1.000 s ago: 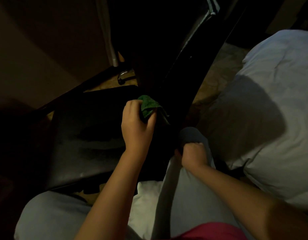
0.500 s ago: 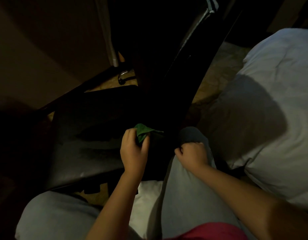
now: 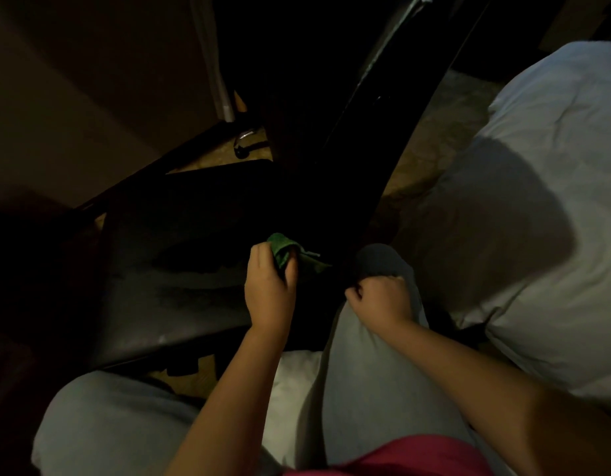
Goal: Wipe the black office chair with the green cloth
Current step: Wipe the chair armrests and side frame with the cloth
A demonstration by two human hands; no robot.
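Room: dim interior, lit from the right. Floor [image 3: 438, 132]: mottled tan, stone-like in pattern. Far left: a plain brown panel [image 3: 73, 84], flat and matte, with a slim white pole [image 3: 217, 67] standing upright beside it.

Bed [image 3: 544, 207]: right side; white bedding, soft and creased, with a broad shadow across it. More white bedding [image 3: 292, 389] shows between the person's knees.

Black office chair [image 3: 180, 290]: centre. The seat is a flat padded slab in dark leather-like material, with dull streaks and worn patches on top. The backrest [image 3: 372, 142] rises steeply towards the top edge, glossy black with a pale line along its rim. A castor [image 3: 242, 151] with a bright metal fork shows behind the seat.

Green cloth [image 3: 280, 249]: bunched, nubby weave, lying at the rear of the seat where it meets the backrest.

Left hand [image 3: 269, 290]: fingers [image 3: 260, 256] and thumb curled round the green cloth, holding it down on the seat.

Right hand [image 3: 379, 298]: fingers curled into a fist with nothing seen in it, resting on the right knee.

Clothing: grey trousers [image 3: 365, 379], smooth fabric; a pink-red garment [image 3: 417, 456] at the bottom edge.
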